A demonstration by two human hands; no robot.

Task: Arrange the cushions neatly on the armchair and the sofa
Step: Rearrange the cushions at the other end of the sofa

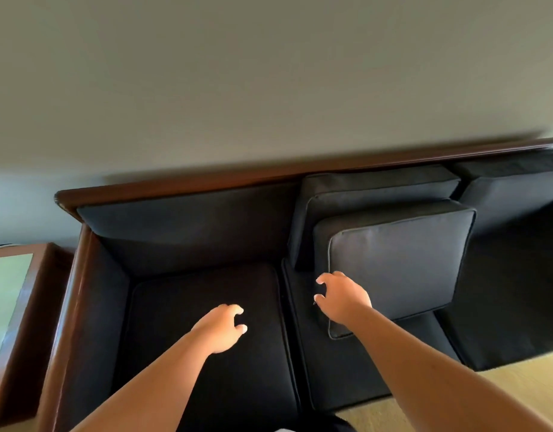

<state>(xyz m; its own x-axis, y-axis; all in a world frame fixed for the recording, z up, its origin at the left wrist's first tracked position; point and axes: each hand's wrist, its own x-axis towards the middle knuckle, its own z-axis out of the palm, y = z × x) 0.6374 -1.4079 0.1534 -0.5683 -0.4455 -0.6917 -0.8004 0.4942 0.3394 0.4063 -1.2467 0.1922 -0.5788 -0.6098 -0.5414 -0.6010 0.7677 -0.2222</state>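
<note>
**Middle cushion about to get grabbed, left seat of the sofa needs one**

Right grip (342,296) is at the left edge of the loose cushion (399,263), fingers and thumb curled like a claw against its side panel. Honestly can't tell whether it has closed on the fabric or is only touching it. Left grip (220,328) hovers over the left seat cushion (206,363) at lower centre, fingers loosely curled, holding nothing.

The loose cushion sits centre-right of the frame, tilted back against a back cushion (378,188) that stands against the sofa (175,185) backrest. Another dark cushion (512,198) is at the far right edge. The left section shows only the bare backrest, no back cushion there.

My read: this is the pickup step, with the doubled-up cushion most likely headed for that left spot. The next move calls for a proper hold on both sides, so the left grip has to come across to the cushion's near edge, then lift it clear and stand it upright, flush against the left backrest.

A wooden side table (16,291) sits at far left.
</note>
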